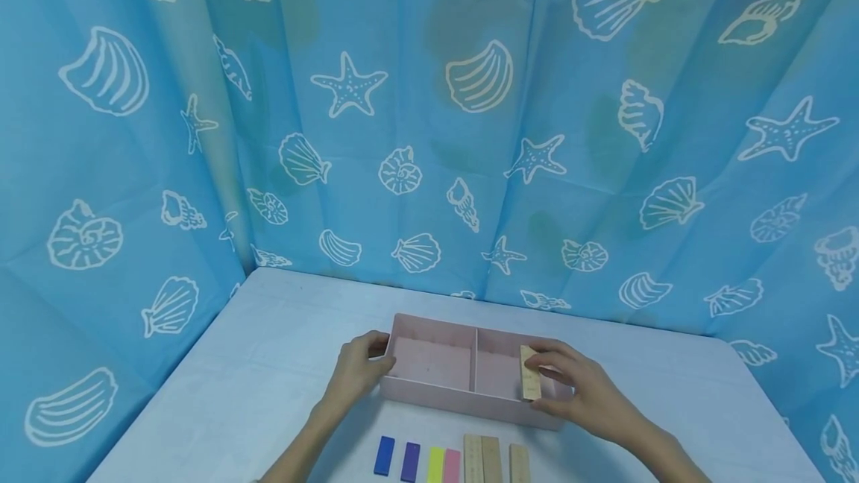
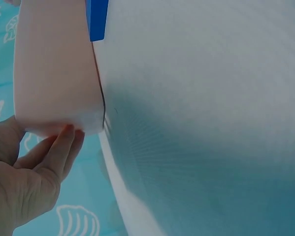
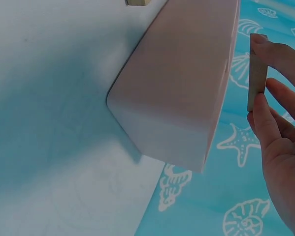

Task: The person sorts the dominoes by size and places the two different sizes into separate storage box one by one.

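Note:
A pale pink box (image 1: 429, 391) with one divider stands on the table, its left and right compartments open at the top. At its left end, my left hand (image 1: 359, 367) grips the end wall, thumb at the rim and fingers against the outside, as the left wrist view also shows (image 2: 34, 182). My right hand (image 1: 587, 391) pinches a light wooden block (image 1: 530, 373) by its ends, between thumb and fingers. The block is held over the right compartment, higher than the rim in the right wrist view, where the box's outer wall (image 3: 177, 83) faces the camera.
In front of the box lie a blue block (image 1: 384, 455), a purple block (image 1: 410, 462), a yellow block (image 1: 435, 464), a pink block (image 1: 452, 466) and several wooden blocks (image 1: 491, 459). A blue shell-print curtain (image 1: 429, 133) hangs behind the white table (image 1: 302, 304).

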